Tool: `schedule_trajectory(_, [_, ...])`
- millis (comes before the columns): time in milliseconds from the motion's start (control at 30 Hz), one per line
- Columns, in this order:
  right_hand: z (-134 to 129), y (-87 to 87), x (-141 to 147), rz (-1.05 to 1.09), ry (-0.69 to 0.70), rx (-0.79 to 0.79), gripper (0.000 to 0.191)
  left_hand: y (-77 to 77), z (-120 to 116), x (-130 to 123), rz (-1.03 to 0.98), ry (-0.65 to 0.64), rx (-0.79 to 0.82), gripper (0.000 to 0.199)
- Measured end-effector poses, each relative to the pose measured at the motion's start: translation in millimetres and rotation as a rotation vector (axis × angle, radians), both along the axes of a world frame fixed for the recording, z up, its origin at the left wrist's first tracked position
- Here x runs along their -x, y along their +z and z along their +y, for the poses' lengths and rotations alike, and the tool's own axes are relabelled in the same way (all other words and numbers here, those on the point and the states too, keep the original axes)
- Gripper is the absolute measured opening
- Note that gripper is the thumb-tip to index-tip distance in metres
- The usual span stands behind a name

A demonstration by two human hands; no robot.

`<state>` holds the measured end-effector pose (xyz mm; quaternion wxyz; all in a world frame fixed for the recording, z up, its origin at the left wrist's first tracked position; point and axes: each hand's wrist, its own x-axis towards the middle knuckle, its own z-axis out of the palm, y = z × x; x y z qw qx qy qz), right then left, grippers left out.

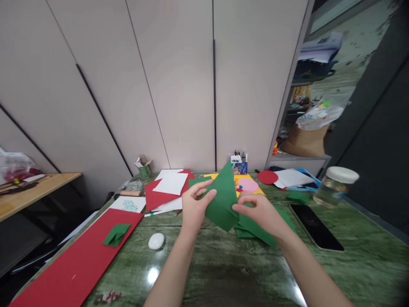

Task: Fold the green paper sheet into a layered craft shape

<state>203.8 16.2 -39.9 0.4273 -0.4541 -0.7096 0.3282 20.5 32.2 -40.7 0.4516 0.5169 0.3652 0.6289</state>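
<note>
A sheet of green paper [223, 200], folded and pointed at the top, is held up above the table between both hands. My left hand [197, 202] grips its left edge, thumb on the near face and fingers behind. At its lower right edge, my right hand [257, 211] pinches the paper between thumb and curled fingers. More green paper sheets [255, 232] lie on the table beneath my right hand. On a long red sheet [79, 251] at the left rests a small folded green piece [116, 235].
A white rounded object [156, 241] lies left of my forearms. On the right are a black phone [316, 226] and a lidded jar [335, 187]. Behind my hands sit white paper [171, 183], a pink circle [248, 185], a red circle [267, 177] and a box of pens [239, 164].
</note>
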Motion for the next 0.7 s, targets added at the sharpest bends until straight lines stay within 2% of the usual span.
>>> schedule_trajectory(233, [-1.6, -0.4, 1.5, -0.014, -0.058, -0.031, 0.029, -1.2, 1.5, -0.9, -0.044, -0.011, 0.019, 0.035])
schedule_trajectory(433, [-2.9, 1.7, 0.3, -0.061, 0.007, -0.036, 0.028, -3.0, 3.9, -0.9, -0.062, 0.038, 0.009, 0.037])
schedule_trajectory(700, [-3.0, 1.8, -0.1, -0.094, 0.002, -0.021, 0.029, -3.4, 3.6, -1.6, -0.084, 0.034, 0.017, 0.039])
